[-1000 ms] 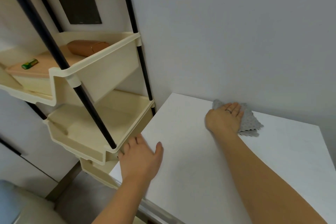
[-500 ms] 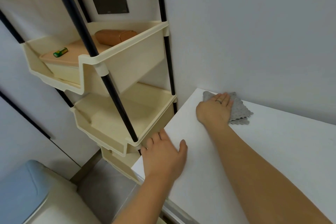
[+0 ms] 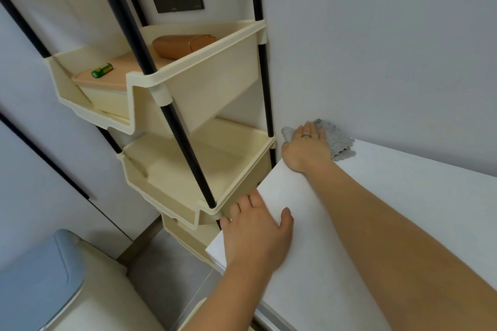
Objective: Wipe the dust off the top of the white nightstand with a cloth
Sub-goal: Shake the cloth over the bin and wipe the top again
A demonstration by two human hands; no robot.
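The white nightstand [image 3: 403, 217] fills the lower right of the head view, its top flat against the wall. A grey cloth [image 3: 338, 140] lies in the top's far left corner, touching the wall. My right hand [image 3: 308, 146] presses flat on the cloth with straight fingers and wears a ring. On the near left edge of the top rests my left hand [image 3: 255, 234], fingers spread and holding nothing. Part of the cloth is hidden under my right hand.
A cream tiered rack [image 3: 193, 148] on black poles stands tight against the nightstand's left side. Its upper tier holds a brown case [image 3: 180, 45] and a green battery [image 3: 101, 70]. A blue-lidded bin [image 3: 40, 282] sits lower left on the floor.
My right hand has slid the cloth leftward along the wall into the far left corner of the top. My left hand has stayed on the near left edge.
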